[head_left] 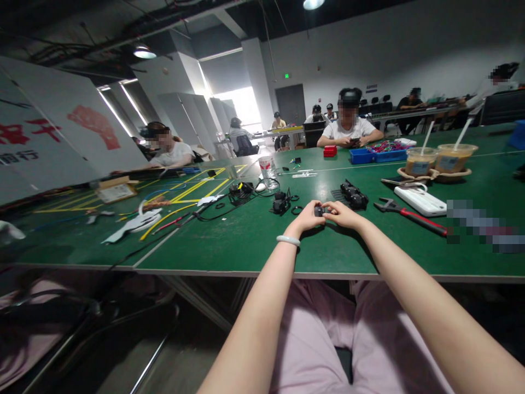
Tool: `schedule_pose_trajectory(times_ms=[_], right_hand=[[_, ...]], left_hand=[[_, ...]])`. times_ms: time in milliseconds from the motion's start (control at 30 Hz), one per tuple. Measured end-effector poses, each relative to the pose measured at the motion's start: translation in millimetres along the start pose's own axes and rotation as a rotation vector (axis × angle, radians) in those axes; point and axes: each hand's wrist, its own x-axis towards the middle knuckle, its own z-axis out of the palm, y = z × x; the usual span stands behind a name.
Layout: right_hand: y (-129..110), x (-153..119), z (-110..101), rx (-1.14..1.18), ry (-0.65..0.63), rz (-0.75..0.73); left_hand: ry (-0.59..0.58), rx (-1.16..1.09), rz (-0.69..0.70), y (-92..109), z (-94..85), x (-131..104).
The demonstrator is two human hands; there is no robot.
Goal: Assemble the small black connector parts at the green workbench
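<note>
A small black part [319, 211] sits between my two hands, low over the green table; its exact kind is too small to make out. My left hand [307, 216], with a pale bangle on the wrist, grips it from the left. From the right, the fingers of my right hand [342, 214] are bent and pinched on the same part. Just beyond my right hand lies a row of black round-bodied pieces [353, 195] on a dark grid. A similar black piece [281, 202] stands beyond my left hand, with a black ring [297, 210] beside it.
Pliers with red and black handles [414, 216], a white power bank [420, 201] and two iced drinks [455, 160] are to the right. Cables, a white glove [137, 223] and a clear cup [268, 172] lie leftward. Blue trays [362, 156] stand farther back, near a seated person [348, 131].
</note>
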Motion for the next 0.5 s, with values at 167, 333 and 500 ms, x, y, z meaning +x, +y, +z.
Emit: schedule_pose_trajectory(times_ms=[167,333,500], right_hand=[[1.8,1.8,1.8,0.007,-0.014,0.014],[0.1,1.9,2.3,-0.005,-0.016,0.040],[0.0,2.2,2.5,-0.006,-0.013,0.045]], left_hand=[[0.005,0.006,-0.035,-0.1,-0.3,0.0],[0.029,0.005,-0.071,-0.8,0.5,0.2],[0.034,-0.027,-0.085,-2.3,2.2,0.9]])
